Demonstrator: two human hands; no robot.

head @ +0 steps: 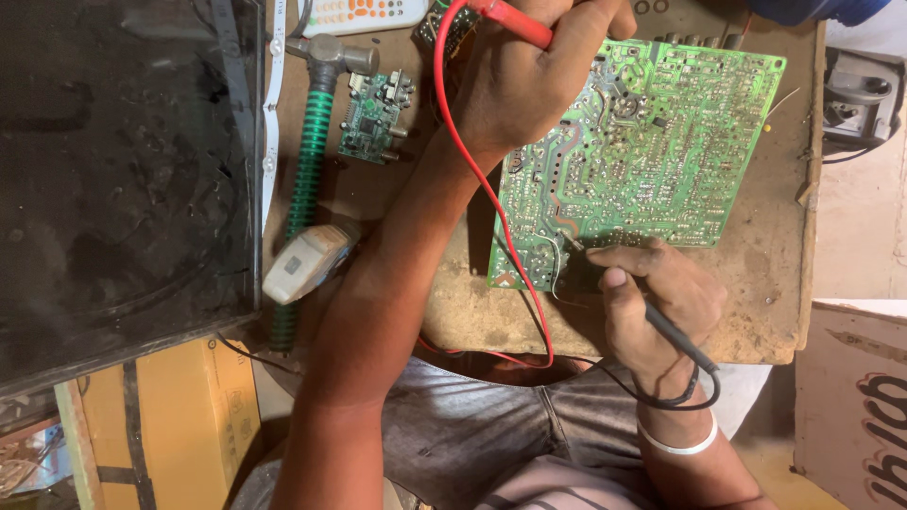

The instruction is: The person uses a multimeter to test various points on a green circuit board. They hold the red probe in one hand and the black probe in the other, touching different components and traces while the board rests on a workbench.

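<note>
Green circuit board [642,151] lying flat on worn table [765,283], lower edge near table's front edge. Left hand [529,76] clenched round red probe [515,21] at upper board edge. Right hand [661,302] pinching black probe [675,331], tip on lower board edge. Bare table just right of board; hammer [316,123] and small board [373,115] crowding left.

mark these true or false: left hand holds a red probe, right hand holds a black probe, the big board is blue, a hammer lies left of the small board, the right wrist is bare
1. The left hand holds a red probe. True.
2. The right hand holds a black probe. True.
3. The large circuit board is blue. False: it is green.
4. A hammer lies left of the small circuit board. True.
5. The right wrist is bare. False: it wears a white band.
</note>
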